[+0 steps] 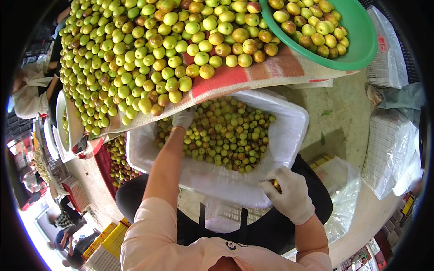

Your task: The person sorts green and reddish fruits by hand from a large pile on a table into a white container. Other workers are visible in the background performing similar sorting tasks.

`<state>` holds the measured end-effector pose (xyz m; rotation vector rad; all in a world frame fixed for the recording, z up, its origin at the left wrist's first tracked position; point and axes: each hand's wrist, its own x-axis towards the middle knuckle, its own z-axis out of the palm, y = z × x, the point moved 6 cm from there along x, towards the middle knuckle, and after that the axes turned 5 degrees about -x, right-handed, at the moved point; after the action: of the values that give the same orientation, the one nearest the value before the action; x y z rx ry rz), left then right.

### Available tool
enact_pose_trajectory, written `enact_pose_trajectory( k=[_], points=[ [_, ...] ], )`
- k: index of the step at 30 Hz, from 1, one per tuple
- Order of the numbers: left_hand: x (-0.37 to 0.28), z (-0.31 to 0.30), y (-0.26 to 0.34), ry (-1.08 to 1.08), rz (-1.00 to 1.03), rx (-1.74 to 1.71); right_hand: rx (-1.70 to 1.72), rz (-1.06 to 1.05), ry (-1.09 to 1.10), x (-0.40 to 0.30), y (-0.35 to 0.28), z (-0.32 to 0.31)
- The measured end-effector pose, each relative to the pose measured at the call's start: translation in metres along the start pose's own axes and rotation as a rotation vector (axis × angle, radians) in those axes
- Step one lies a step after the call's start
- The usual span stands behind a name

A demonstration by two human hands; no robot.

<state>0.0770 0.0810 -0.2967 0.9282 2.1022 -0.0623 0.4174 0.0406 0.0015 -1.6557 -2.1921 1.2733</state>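
Note:
Many green and brown jujube fruits (pixel 135 50) lie heaped on a table covered with a red and beige blanket (pixel 220 79). Below its edge is a white plastic crate lined with film (pixel 284 135), holding a pile of similar fruits (pixel 223 135). My left hand (pixel 183 118), in a white glove, reaches into the crate's far left part, beside the fruits; its fingers are partly hidden under the blanket's edge. Over the crate's near right corner, my gloved right hand (pixel 290 193) is closed around a brownish fruit (pixel 276 185).
A green plastic basin (pixel 368 44) with fruits sits on the table's right end. Lined crates (pixel 386 149) stand at right. At left are a white basin (pixel 61 118), a red crate of fruits (pixel 105 162) and yellow crates (pixel 108 240). Several people are farther left.

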Motion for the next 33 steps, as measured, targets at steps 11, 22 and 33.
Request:
enact_pose_trajectory(
  k=[11, 22, 33],
  points=[
    [-0.116, 0.145, 0.101, 0.265, 0.274, 0.136, -0.025, -0.141, 0.087, -0.005, 0.002, 0.001],
    [-0.177, 0.206, 0.067, -0.476, 0.969, 0.632, -0.345, -0.181, -0.158, -0.011, 0.005, 0.028],
    [-0.112, 0.052, -0.107, -0.431, 0.412, 0.898, -0.358, -0.128, -0.162, -0.004, 0.008, 0.041]
  ],
)
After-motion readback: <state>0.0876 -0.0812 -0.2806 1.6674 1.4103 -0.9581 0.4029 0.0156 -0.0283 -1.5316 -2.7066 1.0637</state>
